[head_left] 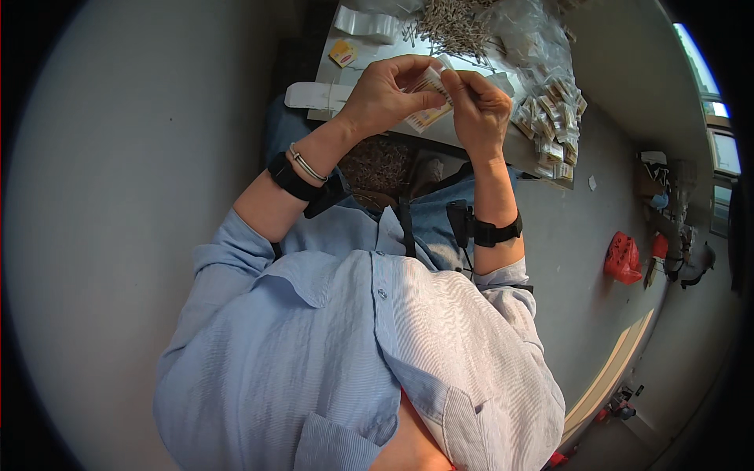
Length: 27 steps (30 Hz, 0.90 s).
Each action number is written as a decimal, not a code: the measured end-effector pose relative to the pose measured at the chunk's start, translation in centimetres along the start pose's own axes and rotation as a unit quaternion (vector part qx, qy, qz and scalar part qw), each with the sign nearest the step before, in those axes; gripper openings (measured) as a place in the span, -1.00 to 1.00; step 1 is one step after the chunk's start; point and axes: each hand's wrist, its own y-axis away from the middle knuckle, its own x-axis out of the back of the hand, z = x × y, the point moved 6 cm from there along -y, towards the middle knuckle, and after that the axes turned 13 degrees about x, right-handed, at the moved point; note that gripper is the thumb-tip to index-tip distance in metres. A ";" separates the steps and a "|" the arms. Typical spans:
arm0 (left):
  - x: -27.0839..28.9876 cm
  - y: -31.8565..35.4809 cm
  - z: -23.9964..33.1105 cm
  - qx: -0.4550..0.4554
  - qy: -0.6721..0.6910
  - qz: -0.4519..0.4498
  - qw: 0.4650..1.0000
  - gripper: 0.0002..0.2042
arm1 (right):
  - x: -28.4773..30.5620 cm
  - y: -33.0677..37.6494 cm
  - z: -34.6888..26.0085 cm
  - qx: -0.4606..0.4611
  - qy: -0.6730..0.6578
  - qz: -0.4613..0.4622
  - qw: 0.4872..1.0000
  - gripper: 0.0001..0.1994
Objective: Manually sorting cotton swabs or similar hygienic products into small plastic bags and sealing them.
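Above the near edge of the table, both hands are closed on one small clear plastic packet [429, 119] with white and yellow printing. My left hand [383, 96] grips its left side between thumb and curled fingers. On the other side, my right hand [481, 111] pinches the packet's upper right part, thumb against bent fingers. The fingers cover much of the packet, so its contents are hard to make out. Beyond the hands a heap of short thin brown sticks [455, 27] lies on the table. A pile of similar filled packets [554, 118] sits right of my right hand.
The white table [377, 59] carries a small yellow printed card [342, 53], a curved glossy white piece [367, 25] and crumpled clear plastic bags [530, 35]. A white flat strip [314, 96] juts past the left edge. A red plastic bag [622, 257] stands on the floor at right.
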 end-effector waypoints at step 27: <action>2.8 -2.0 -13.7 0.099 -0.087 0.062 0.989 -0.72 | -5.3 6.0 13.5 -0.136 -0.091 -0.171 0.972 -0.76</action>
